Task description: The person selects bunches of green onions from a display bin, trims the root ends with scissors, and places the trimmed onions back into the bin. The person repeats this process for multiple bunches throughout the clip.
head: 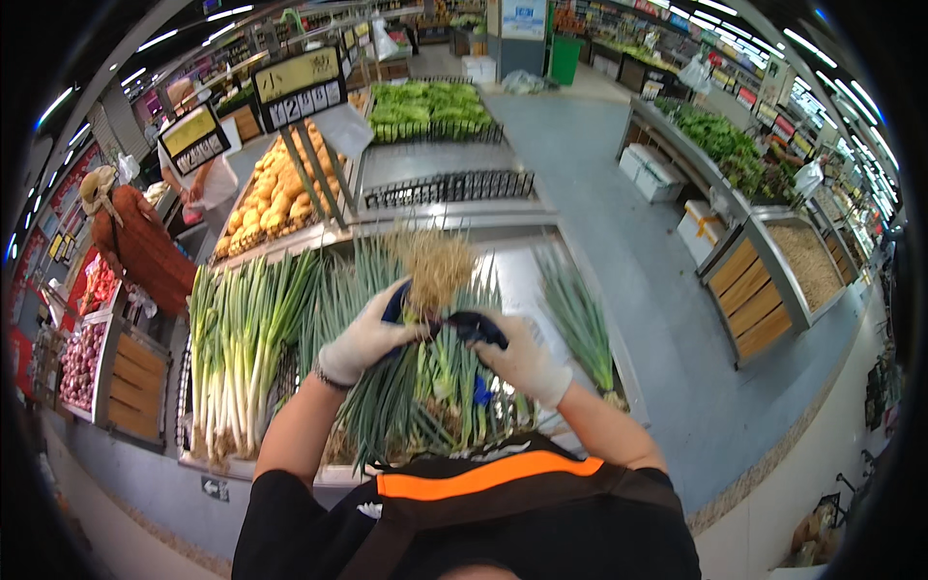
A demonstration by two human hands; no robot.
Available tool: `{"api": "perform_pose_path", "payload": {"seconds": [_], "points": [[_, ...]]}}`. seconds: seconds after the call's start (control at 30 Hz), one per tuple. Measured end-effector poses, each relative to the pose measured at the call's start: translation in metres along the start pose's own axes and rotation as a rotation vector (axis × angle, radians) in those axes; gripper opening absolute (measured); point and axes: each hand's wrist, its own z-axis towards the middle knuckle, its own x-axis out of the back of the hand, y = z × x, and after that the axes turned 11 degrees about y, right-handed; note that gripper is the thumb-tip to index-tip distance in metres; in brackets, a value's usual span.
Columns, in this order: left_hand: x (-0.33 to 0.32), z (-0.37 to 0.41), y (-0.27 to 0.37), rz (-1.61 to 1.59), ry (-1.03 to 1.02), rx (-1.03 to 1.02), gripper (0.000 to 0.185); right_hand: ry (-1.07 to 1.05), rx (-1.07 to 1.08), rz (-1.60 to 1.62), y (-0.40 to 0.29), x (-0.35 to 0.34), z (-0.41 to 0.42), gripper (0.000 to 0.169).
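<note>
A bunch of green onions (384,391) hangs upside down from my hands, its tan, hairy roots (435,268) on top and its green leaves below. My left hand (373,333), in a white glove with dark fingertips, is closed around the bunch just under the roots. My right hand (518,355), gloved alike, is beside the stems with bent fingers and something dark at the fingertips; its exact grip is unclear. Below lie more green onions (453,377) with a blue piece (482,391) among them. Leeks (243,348) stand in a row at the left, and another onion bunch (580,319) lies at the right.
Potatoes (272,196), lettuce (428,109) and a black rack divider (449,188) are beyond the metal display. Price signs (301,87) rise at the back left. Two people, one in a rust-coloured dress (145,239), stand left. A wood-panelled stand (750,297) is across the right aisle.
</note>
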Motion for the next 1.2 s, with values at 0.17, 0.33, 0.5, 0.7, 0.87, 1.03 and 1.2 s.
{"api": "perform_pose_path", "payload": {"seconds": [0.17,0.33,0.5,0.7,0.87,1.03,1.2], "points": [[0.009,0.009,-0.027,-0.204,-0.079,0.245,0.054,-0.043,-0.132,0.140,0.006,-0.011,0.002,0.026],[0.000,0.014,-0.043,-0.289,-0.129,0.270,0.047,-0.019,-0.147,0.154,0.028,-0.012,0.000,0.029],[-0.015,0.007,-0.038,-0.411,-0.192,0.294,0.064,-0.044,-0.331,0.325,0.035,-0.011,0.001,0.029],[-0.016,0.016,-0.045,-0.290,-0.165,0.290,0.065,0.002,-0.396,0.563,0.049,-0.020,0.003,0.027],[-0.027,0.000,-0.081,0.281,0.346,-0.058,0.048,0.327,0.025,-0.133,0.064,-0.042,-0.009,0.041],[-0.049,-0.031,-0.102,0.668,0.362,-0.425,0.103,0.140,0.016,-0.136,0.042,-0.049,-0.006,0.046],[-0.052,-0.017,-0.121,0.548,0.646,-0.421,0.082,0.085,0.149,-0.293,0.005,-0.050,-0.005,0.038]]}}
